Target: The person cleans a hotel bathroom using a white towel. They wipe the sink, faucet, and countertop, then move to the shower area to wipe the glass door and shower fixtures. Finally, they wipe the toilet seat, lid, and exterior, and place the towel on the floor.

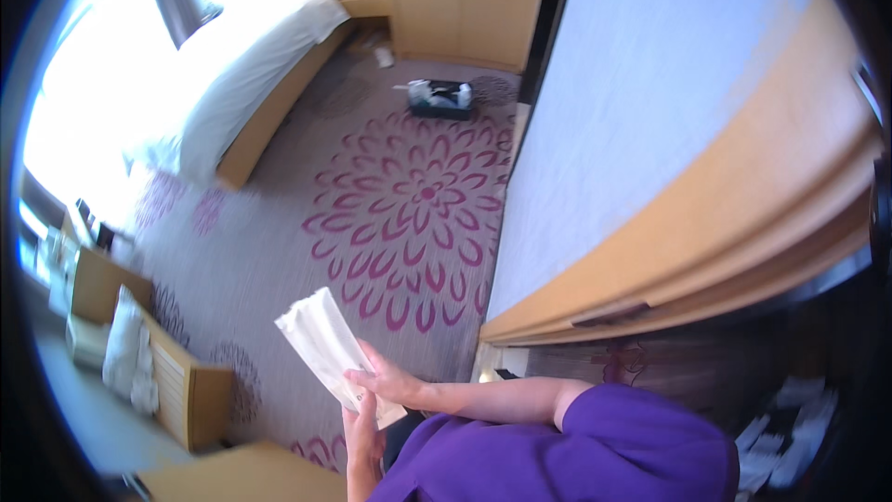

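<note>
A long, flat, cream-white paper packet [317, 341] is held out in front of me over the carpet, tilted towards the upper left. Its far end looks crinkled, and small print shows near the lower end. My right hand [390, 378] grips its right edge, thumb lying across the front. Below that, my left hand [362, 429] clasps the lower end from the near side. Part of the left fingers and the back of the packet are hidden.
A black caddy [440, 111] with white items stands on the flower-patterned carpet [411, 223]. A bed with white linen [258, 77] is at upper left; a wooden chair [188, 390] with a pillow [124, 348] at lower left. A wooden-edged wall panel [627, 153] borders my right.
</note>
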### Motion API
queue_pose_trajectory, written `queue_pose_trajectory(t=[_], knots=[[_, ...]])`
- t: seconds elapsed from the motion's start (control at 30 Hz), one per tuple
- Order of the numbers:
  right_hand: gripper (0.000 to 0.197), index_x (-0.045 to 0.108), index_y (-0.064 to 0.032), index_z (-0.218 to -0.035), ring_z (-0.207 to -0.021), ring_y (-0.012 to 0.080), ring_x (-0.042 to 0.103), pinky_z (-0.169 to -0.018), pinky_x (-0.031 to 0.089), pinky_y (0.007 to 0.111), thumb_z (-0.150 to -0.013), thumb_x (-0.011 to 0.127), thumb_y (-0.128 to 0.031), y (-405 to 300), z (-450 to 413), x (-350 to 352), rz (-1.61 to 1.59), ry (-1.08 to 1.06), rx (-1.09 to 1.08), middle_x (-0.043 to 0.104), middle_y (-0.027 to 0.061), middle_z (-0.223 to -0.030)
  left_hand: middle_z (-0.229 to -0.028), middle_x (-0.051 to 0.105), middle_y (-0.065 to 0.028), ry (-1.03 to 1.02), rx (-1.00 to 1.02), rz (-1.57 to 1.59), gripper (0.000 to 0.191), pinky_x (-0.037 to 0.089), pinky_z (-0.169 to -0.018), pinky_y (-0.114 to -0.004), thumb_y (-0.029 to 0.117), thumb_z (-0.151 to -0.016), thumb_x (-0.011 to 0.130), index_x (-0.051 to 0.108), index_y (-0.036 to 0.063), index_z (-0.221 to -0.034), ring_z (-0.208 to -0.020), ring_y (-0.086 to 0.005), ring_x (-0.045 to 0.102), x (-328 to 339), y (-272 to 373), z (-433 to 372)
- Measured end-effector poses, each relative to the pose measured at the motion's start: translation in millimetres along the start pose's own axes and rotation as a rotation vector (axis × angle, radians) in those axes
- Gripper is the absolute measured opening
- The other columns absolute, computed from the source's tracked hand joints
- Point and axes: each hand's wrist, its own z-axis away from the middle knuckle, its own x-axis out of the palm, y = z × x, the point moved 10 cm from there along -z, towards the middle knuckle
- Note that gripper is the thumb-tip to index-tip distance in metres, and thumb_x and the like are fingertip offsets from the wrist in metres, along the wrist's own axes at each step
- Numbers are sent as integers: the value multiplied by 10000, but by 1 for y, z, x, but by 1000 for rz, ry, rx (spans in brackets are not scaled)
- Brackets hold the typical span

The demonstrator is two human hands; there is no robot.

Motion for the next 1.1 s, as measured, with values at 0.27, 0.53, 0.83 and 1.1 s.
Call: queue_pose_trajectory(t=[0.27, 0.53, 0.83, 1.1], knots=[[378, 509, -52, -1116, -848, 118, 565, -739, 478, 297, -852, 582, -313, -77, -187, -110, -463, 343, 161, 580, 30, -952, -893, 589, -29, -744, -197, -652, 280, 446, -696, -254, 181, -850, 586, 540, -16, -1044, -792, -97, 536, 100, 91, -223], [329, 515, -94, -1020, -780, 144, 562, -661, 488, 322, -832, 603, -349, -109, -292, -207, -585, 908, -26, 567, 28, -885, -1012, 574, -76, -1234, -508, -555, 355, 465, -752, -276, 196, -885, 517, 452, 34, -1194, -927, -133, 541, 201, 115, -352], [390, 485, -75, -1096, -843, 95, 526, -693, 447, 279, -839, 594, -347, -147, -435, -378, -535, 882, -148, 546, 17, -942, -1020, 592, -123, -1231, -543, -831, 350, 497, -710, -300, 145, -904, 427, 384, 26, -1230, -891, -195, 599, 360, 143, -533], [752, 367, -136, -1294, -755, 211, 511, -689, 465, 300, -639, 721, -25, -336, -501, -514, 1059, 1011, -382, 426, 113, -1185, -1080, 575, -139, -1115, -657, -619, 363, 513, -759, -323, 108, -897, 439, 382, 0, -1239, -925, -225, 600, 500, 170, -671]])
